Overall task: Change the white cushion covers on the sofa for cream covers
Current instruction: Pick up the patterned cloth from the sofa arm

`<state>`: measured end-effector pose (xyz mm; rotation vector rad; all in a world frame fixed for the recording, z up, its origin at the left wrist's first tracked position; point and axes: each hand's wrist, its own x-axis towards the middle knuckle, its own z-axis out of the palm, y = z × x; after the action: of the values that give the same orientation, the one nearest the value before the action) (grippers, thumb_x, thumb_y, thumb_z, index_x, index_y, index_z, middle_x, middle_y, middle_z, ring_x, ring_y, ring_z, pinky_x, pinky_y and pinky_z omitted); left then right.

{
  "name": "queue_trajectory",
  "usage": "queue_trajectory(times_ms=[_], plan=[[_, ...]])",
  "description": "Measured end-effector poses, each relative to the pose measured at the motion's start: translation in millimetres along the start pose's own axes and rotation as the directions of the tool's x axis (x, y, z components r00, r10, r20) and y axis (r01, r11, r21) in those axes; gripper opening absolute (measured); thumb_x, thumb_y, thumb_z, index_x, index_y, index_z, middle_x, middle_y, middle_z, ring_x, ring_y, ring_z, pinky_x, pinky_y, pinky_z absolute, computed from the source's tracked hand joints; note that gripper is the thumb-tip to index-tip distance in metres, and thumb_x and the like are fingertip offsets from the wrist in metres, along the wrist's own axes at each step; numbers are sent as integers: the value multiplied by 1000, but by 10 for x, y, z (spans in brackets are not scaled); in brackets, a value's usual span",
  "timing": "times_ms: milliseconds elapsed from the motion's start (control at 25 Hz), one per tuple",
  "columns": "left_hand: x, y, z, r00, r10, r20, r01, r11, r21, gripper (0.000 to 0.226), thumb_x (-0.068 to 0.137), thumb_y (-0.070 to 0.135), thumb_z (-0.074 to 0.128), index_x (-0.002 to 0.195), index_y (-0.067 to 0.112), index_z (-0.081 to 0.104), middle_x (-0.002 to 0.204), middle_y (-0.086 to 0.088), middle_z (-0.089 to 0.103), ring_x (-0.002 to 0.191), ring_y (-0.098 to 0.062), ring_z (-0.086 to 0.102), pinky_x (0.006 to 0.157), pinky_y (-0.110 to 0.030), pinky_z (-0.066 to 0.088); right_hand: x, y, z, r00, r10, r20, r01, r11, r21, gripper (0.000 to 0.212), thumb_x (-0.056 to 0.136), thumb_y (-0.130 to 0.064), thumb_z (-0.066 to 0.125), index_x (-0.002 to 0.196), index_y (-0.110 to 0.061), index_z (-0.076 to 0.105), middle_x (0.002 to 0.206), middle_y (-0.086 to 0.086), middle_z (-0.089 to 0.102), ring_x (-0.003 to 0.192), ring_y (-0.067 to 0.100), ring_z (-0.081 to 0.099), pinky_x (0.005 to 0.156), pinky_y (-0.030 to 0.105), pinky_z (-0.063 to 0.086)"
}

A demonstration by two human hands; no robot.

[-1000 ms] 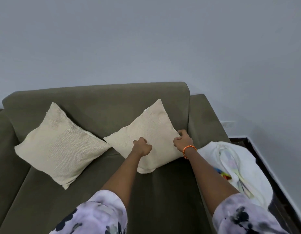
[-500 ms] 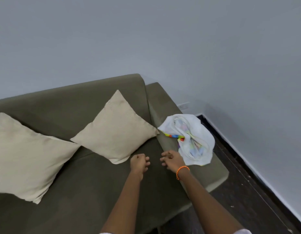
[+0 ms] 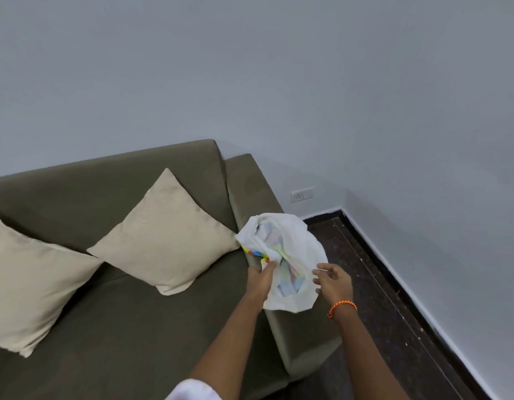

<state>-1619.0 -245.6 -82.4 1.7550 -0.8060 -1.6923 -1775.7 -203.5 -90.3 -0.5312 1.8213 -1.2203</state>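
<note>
I am gripping the old covers (image 3: 290, 241) on the sofa (image 3: 134, 327) arm at 3 o'clock with my left hand (image 3: 260, 280), my right hand (image 3: 333, 284) reaching half curled, maybe to gather them.

Two cream-covered cushions stand tilted on a corner against the backrest of the olive sofa (image 3: 134, 327): the left cushion (image 3: 28, 287) runs off the frame's left edge, and the right cushion (image 3: 166, 238) sits beside the armrest. A crumpled heap of white cushion covers (image 3: 296, 241), showing pastel colours inside and a bright multicoloured edge, lies on the armrest, its left edge touching the right cushion's corner.
</note>
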Motion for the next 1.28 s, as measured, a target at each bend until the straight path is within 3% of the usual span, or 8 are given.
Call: queue_trajectory(times_ms=[200, 400, 520, 640, 800, 960, 1160, 1280], plan=[[219, 235, 554, 969, 59, -241, 0, 972, 235, 132, 57, 64, 78, 149, 19, -4, 155, -13, 14, 140, -34, 25, 112, -51, 28, 576, -132, -383, 995, 98, -14, -99, 992, -75, 18, 84, -19, 66, 100, -14, 61, 107, 9, 62, 89, 20, 56, 90, 46, 52], [424, 369, 630, 949, 109, -295, -75, 989, 124, 133, 55, 51, 86, 146, 25, -9, 153, -9, 18, 137, -30, 30, 109, -46, 35, 845, -296, -179, 935, 281, 215, -311, 942, 123, 89, 83, -37, 68, 147, -30, 7, 147, 12, 35, 124, 36, 47, 99, 53, 45], [499, 462, 612, 973, -11, -231, 4, 1000, -30, 109, 68, 39, 81, 143, 29, 2, 127, -9, 50, 92, -23, 62, 75, -35, 57, 888, -346, 78, 887, 350, 300, -427, 870, 246, 99, 83, -45, 66, 149, -30, -6, 144, 14, 40, 122, 39, 49, 100, 52, 44], [467, 494, 615, 992, -55, -115, 61, 997, 46, 42, 87, 10, 55, 122, 23, 35, 75, -8, 50, 45, -13, 41, 41, -22, 33, 931, -347, 288, 858, 353, 373, -436, 885, 166, 105, 78, -46, 70, 150, -26, -3, 146, 14, 36, 126, 37, 46, 102, 50, 41], [388, 531, 566, 989, -145, -26, 145, 989, -32, 15, 79, 8, 44, 68, 17, 38, 53, 1, 33, 41, -9, 25, 40, -20, 22, 1029, -364, 392, 846, 222, 485, -267, 963, 24, 87, 72, -43, 77, 143, -22, 31, 131, 8, 54, 111, 27, 57, 91, 43, 50], [258, 642, 390, 991, -65, -118, 20, 937, -350, 4, 77, 18, 55, 76, 14, 54, 64, -1, 51, 57, -14, 44, 49, -22, 35, 1022, -618, 609, 836, 259, 483, -278, 960, -33, 40, 82, -28, 66, 115, -7, 59, 100, 13, 66, 88, 29, 63, 72, 35, 51], [102, 582, -108, 965, -63, -256, -84, 847, -524, 100, 48, 69, 76, 129, 19, 45, 120, -4, 62, 102, -22, 64, 82, -36, 55, 626, -794, 1109, 770, 285, 571, -423, 897, 123, 29, 87, -30, 55, 109, -10, 56, 88, 8, 61, 80, 25, 58, 65, 32, 45], [-138, 409, -420, 973, -90, -212, -73, 750, -657, 112, 39, 75, 80, 129, 22, 38, 124, -5, 61, 105, -25, 65, 92, -44, 53, 139, -823, 1379, 664, 303, 684, -507, 855, 113, 25, 94, -29, 46, 111, -12, 54, 86, 8, 57, 78, 23, 56, 62, 33, 43]])
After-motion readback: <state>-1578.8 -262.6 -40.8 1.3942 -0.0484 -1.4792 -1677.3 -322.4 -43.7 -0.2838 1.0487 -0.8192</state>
